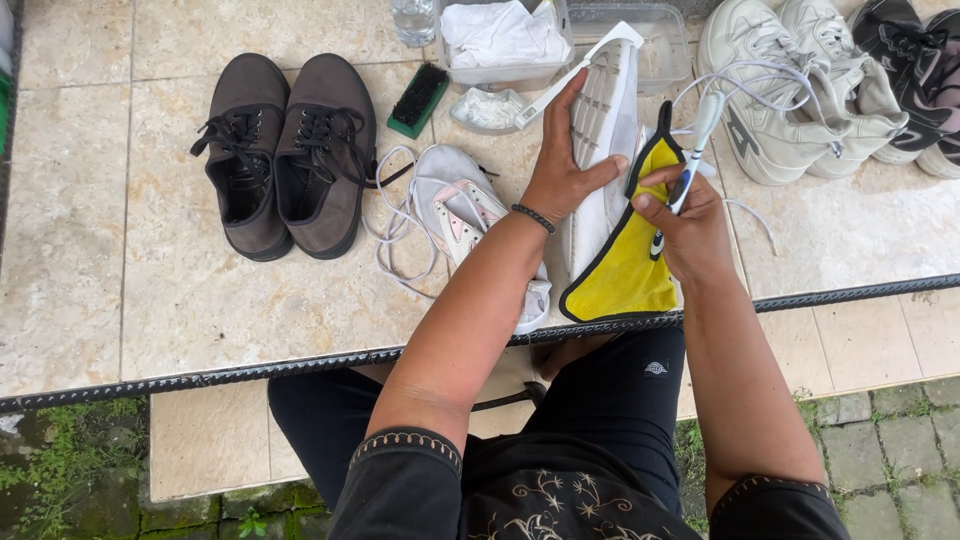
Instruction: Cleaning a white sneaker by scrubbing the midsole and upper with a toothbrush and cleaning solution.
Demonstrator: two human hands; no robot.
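Note:
My left hand point(562, 170) grips a white sneaker point(603, 120) held sole-up over the tiled ledge. My right hand point(690, 222) holds a white toothbrush point(697, 140) and a yellow cloth with black edging point(625, 262), pressed against the sneaker's right side. The other white sneaker point(462, 205), with pink trim and loose white laces, lies on the tiles just left of my left forearm.
A pair of dark brown lace-up shoes point(285, 150) stands at the left. A green scrub brush point(418, 98), a small dish of white stuff point(487, 108), clear plastic tubs point(655, 45) and a bottle point(413, 20) sit at the back. More sneakers point(790, 90) lie at the right.

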